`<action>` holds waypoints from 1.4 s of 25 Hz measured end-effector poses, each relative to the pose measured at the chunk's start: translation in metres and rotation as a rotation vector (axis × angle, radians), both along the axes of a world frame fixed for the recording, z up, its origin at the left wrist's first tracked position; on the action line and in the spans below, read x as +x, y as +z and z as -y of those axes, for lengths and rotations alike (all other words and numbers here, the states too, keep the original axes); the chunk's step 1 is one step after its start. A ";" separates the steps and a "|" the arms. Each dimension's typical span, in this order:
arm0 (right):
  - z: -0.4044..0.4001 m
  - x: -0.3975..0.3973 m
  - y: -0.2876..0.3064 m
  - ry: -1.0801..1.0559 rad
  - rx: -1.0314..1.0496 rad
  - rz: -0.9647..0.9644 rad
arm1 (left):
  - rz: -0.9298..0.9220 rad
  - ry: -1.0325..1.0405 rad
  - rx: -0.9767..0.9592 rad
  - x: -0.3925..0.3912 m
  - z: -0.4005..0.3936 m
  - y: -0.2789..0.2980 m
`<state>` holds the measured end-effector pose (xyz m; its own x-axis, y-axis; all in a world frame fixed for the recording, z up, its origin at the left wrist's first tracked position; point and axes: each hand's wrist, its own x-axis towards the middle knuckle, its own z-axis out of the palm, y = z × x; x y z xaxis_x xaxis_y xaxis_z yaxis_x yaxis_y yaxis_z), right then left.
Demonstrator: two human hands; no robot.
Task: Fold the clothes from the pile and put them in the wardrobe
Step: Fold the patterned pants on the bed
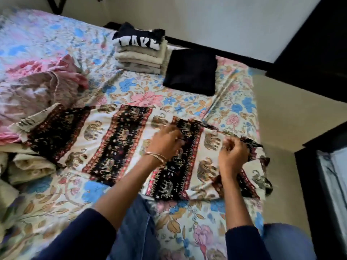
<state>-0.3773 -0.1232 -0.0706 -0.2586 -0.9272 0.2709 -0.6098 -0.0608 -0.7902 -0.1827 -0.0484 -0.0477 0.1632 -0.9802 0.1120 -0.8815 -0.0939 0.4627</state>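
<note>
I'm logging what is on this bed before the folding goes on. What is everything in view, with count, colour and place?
Elephant-print cloth: one, cream with dark patterned bands, spread flat across the bed's middle.
Folded stack: one, beige pieces with a dark lettered top, far edge of the bed.
Black folded garment: one, black, right of the stack.
Unfolded pile: one heap, pink and brownish, far left.
Cream cloths: a few, cream, left edge; count unclear.
Bedsheet: one, floral in blue, pink and tan, covering the bed.
Floor: beige, right of the bed.
Left hand: bangle on the wrist, fingers on the cloth.
Right hand: pinches the cloth's right end.
</note>
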 end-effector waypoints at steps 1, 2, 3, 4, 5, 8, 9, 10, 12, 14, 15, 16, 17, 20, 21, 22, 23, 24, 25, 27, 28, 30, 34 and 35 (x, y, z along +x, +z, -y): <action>0.000 -0.032 -0.001 -0.103 0.030 0.025 | -0.045 -0.082 -0.003 -0.035 0.001 -0.003; 0.000 -0.055 -0.006 -0.173 0.090 0.046 | -0.078 -0.118 0.022 -0.059 -0.002 -0.009; 0.000 -0.083 -0.011 -0.182 0.179 0.054 | -0.095 -0.133 0.069 -0.086 -0.006 -0.015; -0.001 -0.113 -0.016 -0.120 0.264 0.026 | -0.075 -0.125 0.119 -0.111 -0.012 -0.021; -0.002 -0.136 -0.022 0.026 0.328 -0.046 | -0.032 -0.099 0.168 -0.128 -0.016 -0.026; -0.008 -0.171 -0.018 0.516 0.473 -0.478 | -0.021 -0.051 0.297 -0.148 -0.019 -0.019; -0.010 -0.172 -0.009 0.578 0.495 -0.568 | -0.040 -0.050 0.349 -0.149 -0.017 -0.013; -0.011 -0.172 -0.002 0.558 0.473 -0.599 | -0.033 -0.045 0.409 -0.152 -0.015 -0.007; -0.016 -0.178 0.013 0.411 0.421 -0.550 | 0.043 -0.020 0.490 -0.168 -0.013 0.001; -0.026 -0.189 0.022 0.330 0.384 -0.444 | 0.151 -0.068 0.423 -0.192 -0.013 0.004; -0.032 -0.194 0.026 0.337 0.325 -0.390 | 0.198 -0.135 0.346 -0.207 -0.010 0.005; -0.036 -0.195 0.030 0.362 0.238 -0.338 | 0.219 -0.201 0.258 -0.220 -0.005 0.006; -0.040 -0.194 0.034 0.381 0.139 -0.288 | 0.202 -0.252 0.185 -0.231 0.002 0.010; -0.040 -0.193 0.043 0.224 -0.043 -0.118 | -0.081 -0.232 0.105 -0.258 0.030 0.032; -0.039 -0.196 0.043 0.089 -0.056 -0.018 | -0.195 -0.173 0.117 -0.262 0.040 0.041; -0.037 -0.201 0.041 -0.050 -0.031 0.086 | -0.322 -0.089 0.124 -0.261 0.050 0.051; -0.037 -0.208 0.036 -0.156 0.042 0.161 | -0.486 0.014 0.115 -0.254 0.060 0.061; -0.037 -0.215 0.028 -0.205 0.166 0.196 | -0.684 0.126 0.086 -0.246 0.069 0.074; -0.037 -0.220 0.016 -0.190 0.322 0.198 | -0.893 0.236 0.049 -0.235 0.077 0.086; -0.039 -0.222 -0.004 -0.046 0.544 0.175 | -1.163 0.391 -0.050 -0.211 0.087 0.104; -0.040 -0.221 -0.011 0.022 0.581 0.182 | -1.216 0.420 -0.114 -0.202 0.091 0.106; -0.041 -0.212 -0.017 0.121 0.570 0.208 | -1.286 0.407 -0.201 -0.190 0.092 0.103; -0.030 -0.190 -0.016 0.138 0.609 0.357 | -1.394 0.334 -0.249 -0.182 0.091 0.102; -0.025 -0.188 -0.018 0.101 0.588 0.400 | -1.416 0.310 -0.247 -0.181 0.093 0.105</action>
<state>-0.5657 -0.0980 -0.0887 -0.1389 -0.9150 -0.3788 -0.2806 0.4032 -0.8711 -0.3641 -0.1411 0.0569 0.4728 -0.8663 -0.1612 0.3510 0.0174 0.9362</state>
